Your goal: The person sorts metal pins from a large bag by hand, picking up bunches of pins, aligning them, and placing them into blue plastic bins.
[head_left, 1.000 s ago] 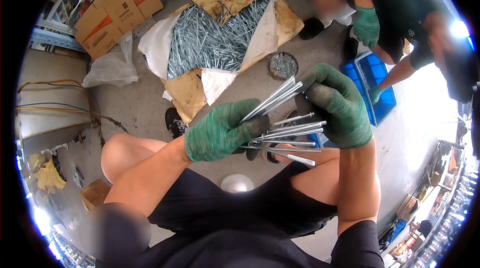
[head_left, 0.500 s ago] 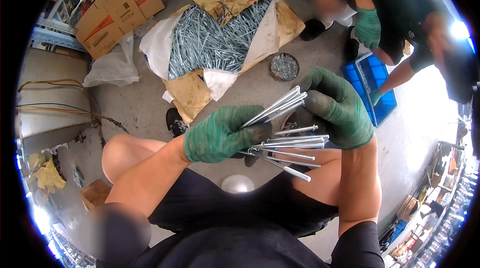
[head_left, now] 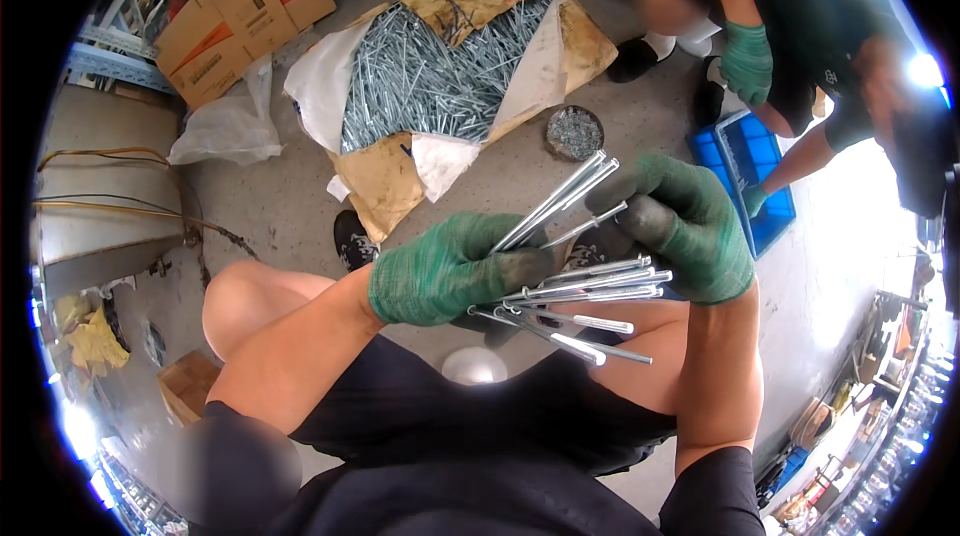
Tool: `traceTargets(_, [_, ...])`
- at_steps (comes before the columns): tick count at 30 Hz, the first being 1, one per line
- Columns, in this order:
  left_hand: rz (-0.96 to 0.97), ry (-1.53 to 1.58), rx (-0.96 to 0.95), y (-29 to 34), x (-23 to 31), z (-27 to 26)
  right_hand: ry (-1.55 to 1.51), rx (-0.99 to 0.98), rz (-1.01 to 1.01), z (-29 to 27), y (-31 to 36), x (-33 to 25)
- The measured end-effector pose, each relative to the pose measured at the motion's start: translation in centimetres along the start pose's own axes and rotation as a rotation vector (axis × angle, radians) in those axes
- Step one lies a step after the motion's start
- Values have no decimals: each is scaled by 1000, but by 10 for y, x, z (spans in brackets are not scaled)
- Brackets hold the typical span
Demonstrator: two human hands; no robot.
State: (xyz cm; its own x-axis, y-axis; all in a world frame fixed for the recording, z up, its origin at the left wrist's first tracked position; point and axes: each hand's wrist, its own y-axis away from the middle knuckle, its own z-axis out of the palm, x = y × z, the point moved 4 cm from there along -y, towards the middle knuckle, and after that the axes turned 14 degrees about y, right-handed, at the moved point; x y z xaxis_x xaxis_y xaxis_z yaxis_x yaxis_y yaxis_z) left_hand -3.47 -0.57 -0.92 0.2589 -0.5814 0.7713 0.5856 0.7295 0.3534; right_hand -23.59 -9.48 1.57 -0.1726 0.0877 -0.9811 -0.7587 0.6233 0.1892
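Note:
Both my hands wear green knit gloves with dark fingertips. My left hand (head_left: 455,261) is closed around a fanned bunch of long, thin, silvery metal rods (head_left: 600,286). Some point up and away, others spread to the right and down. Several rods have thicker, sleeve-like ends, and small loops show at some left ends. My right hand (head_left: 685,226) is closed in a pinch at the tip of a single rod (head_left: 585,226), which slants up from the bunch between thumb and forefinger. My left fingers partly hide the middle of the bunch.
An opened paper-and-plastic sack (head_left: 400,181) full of similar rods lies ahead. Beside it sits a round tin (head_left: 575,133) of small metal parts. At right, a co-worker's gloved hand (head_left: 747,64) hangs above a blue crate (head_left: 775,221). Cardboard boxes (head_left: 240,21) stand far left.
My right finger and thumb have come onto one rod, which now slants apart from the bunch. The lower rods have shifted and fanned differently in my left hand.

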Motion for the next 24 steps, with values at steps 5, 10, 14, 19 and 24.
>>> traceTargets(5, [146,102,18,-1,0,-1,-17,170,-8,1,-3,-2])
traceTargets(10, [255,81,48,0,5,3,-116,59,-26,-5,6,0])
traceTargets(14, [233,103,82,1,1,5,-51,98,-101,0,8,-3])
traceTargets(19, [197,10,57,1,7,5,3,45,-50,-1,9,-6])
traceTargets(24, [156,92,81,5,4,6,185,-15,-7,11,2,-10])
